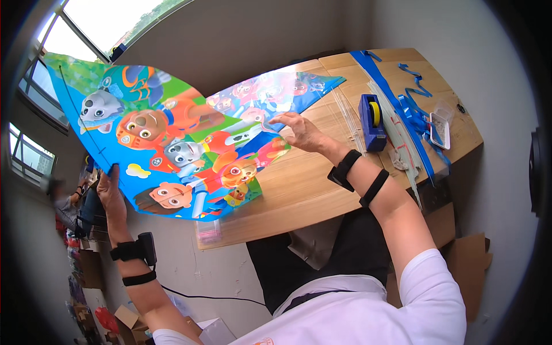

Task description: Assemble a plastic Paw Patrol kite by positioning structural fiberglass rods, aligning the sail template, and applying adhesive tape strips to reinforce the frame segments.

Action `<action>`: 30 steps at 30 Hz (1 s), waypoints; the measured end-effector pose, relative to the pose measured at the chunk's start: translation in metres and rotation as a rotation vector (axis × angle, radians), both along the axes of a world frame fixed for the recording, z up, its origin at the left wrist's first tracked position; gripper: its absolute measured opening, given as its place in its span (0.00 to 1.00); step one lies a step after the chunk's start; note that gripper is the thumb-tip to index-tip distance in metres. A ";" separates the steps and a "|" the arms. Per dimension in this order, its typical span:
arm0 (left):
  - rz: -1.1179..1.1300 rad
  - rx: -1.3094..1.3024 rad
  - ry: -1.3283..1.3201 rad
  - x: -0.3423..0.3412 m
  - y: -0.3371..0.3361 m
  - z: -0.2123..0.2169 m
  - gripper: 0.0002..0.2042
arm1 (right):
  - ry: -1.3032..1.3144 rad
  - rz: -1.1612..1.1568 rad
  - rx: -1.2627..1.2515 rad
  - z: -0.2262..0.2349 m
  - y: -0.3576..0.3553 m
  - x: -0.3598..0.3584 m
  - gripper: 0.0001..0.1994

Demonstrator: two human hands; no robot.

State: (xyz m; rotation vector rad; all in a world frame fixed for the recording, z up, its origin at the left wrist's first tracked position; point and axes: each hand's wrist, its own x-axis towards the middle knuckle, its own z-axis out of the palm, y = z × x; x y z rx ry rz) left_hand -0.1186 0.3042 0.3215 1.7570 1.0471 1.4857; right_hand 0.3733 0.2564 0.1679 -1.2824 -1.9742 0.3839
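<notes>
A large kite (144, 167) of thin printed film, with cartoon dogs on blue and green, is held up tilted over the left side of the table. Thin dark lines run along its left part. My left hand (109, 187) grips its lower left edge, fingers partly hidden behind the film. At its right edge, my right hand (302, 132) has its bent fingers pinched on the film, above the table. Behind it, another printed kite sheet (313, 92) lies flat on the wooden table (293, 190), its tip pointing right.
On the right stand a blue tape dispenser (372, 123) with yellow tape, clear thin rods (402, 141), blue ribbon (411, 106) and a white tray (440, 131). Cardboard boxes (466, 276) sit on the floor at right. Far left, another person (66, 204) is at work.
</notes>
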 end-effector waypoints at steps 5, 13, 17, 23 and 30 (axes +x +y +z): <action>0.393 0.597 0.825 -0.043 0.027 0.026 0.16 | -0.154 -0.070 -0.182 -0.076 0.018 -0.042 0.55; 0.196 0.168 0.065 -0.040 0.041 0.051 0.16 | 0.261 -0.430 0.412 -0.014 0.050 -0.030 0.09; -0.020 -0.091 -0.159 0.001 0.062 0.001 0.10 | 0.197 -0.599 0.703 0.050 -0.034 0.027 0.08; -0.330 -0.459 -0.523 0.104 0.122 -0.111 0.09 | -0.486 -0.481 0.646 0.037 -0.184 0.030 0.13; -0.428 -0.685 -0.551 0.088 0.180 -0.240 0.18 | -0.620 -0.225 0.367 -0.045 -0.210 -0.020 0.11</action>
